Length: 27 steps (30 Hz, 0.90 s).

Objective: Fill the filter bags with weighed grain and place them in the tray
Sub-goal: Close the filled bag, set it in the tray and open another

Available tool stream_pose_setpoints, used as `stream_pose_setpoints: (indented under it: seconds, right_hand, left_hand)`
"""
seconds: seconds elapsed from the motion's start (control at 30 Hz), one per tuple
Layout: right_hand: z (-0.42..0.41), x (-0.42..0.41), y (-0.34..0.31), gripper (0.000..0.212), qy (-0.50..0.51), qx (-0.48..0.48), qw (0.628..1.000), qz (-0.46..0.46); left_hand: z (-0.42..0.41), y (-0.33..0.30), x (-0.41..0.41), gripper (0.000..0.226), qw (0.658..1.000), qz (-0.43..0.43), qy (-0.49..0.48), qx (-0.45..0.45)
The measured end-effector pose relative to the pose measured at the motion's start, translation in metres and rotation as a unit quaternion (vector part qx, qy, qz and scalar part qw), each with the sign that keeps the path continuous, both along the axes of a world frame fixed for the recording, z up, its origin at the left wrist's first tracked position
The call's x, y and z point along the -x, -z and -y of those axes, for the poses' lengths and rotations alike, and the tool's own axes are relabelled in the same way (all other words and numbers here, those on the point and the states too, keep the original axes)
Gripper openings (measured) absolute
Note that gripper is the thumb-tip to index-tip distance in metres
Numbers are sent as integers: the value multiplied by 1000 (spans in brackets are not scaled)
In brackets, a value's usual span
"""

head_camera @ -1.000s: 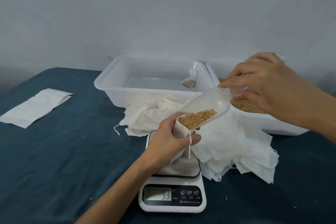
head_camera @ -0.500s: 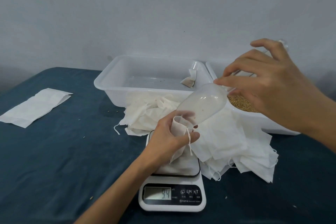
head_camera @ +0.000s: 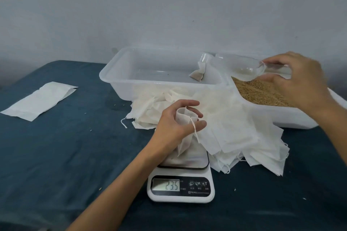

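BAG: filter bag (head_camera: 185,131) stands on scale (head_camera: 181,185), reading 23.5 | LEFT: left hand (head_camera: 175,124) grips its mouth | RIGHT: right hand (head_camera: 296,78) pinches empty scoop (head_camera: 242,66) over grain bin (head_camera: 262,93), far right | DONE: one filled bag (head_camera: 197,75) in tray (head_camera: 161,82) | LEFT TO DO: many loose bags (head_camera: 234,129)

A dark blue cloth (head_camera: 56,155) covers the table across the lower frame. A pale grey wall (head_camera: 169,5) fills the upper half. At left lies a flat white sheet (head_camera: 40,100), possibly folded paper.
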State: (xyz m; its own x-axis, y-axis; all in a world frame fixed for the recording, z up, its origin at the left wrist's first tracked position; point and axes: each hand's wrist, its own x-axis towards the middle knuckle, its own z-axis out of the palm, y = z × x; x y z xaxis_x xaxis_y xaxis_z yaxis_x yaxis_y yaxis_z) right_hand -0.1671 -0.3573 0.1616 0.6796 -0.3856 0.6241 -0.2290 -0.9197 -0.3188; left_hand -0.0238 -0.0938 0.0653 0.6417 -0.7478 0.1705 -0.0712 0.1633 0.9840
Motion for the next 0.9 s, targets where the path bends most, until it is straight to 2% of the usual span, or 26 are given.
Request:
stream_pose_setpoints:
  seconds: [0.1, 0.17, 0.27, 0.3, 0.4, 0.5, 0.63, 0.7, 0.8, 0.87, 0.9]
  right_hand:
    - [29, -4, 23, 34, 58, -118, 991, 10]
    - [47, -7, 36, 34, 88, -165, 982, 3]
    - [67, -7, 48, 37, 137, -200, 970, -33]
    - [71, -7, 52, 37, 152, -203, 966, -52]
    - [79, -5, 61, 36, 193, -188, 959, -88]
    - [85, -8, 64, 32, 231, -178, 951, -104]
    - [91, -15, 62, 16, 230, -184, 932, -209]
    - [93, -17, 63, 13, 227, -186, 922, -251]
    - [96, -18, 65, 26, 231, -180, 916, -274]
    - [91, -17, 65, 37, 232, -150, 934, -227]
    - [86, -16, 65, 35, 224, -121, 951, -175]
  left_hand:
    - [1, 0, 0, 48, 1000, 0, 2, -8]
    - [2, 2, -2, 44, 1000, 3, 6, -19]
    - [4, 7, -6, 17, 998, 47, 6, -45]
    - [4, 8, -6, 10, 997, 64, 12, -48]
    - [7, 6, -7, 31, 994, 94, 16, -49]
    - [20, -16, -17, 36, 994, 110, 7, -26]
    - [60, -67, -53, 39, 990, 133, -43, 7]
    - [90, -85, -82, 39, 982, 171, -78, -25]
    - [140, -92, -130, 41, 965, 194, -131, -121]
    - [167, -86, -157, 39, 959, 175, -148, -168]
    - [177, -81, -167, 38, 955, 173, -153, -184]
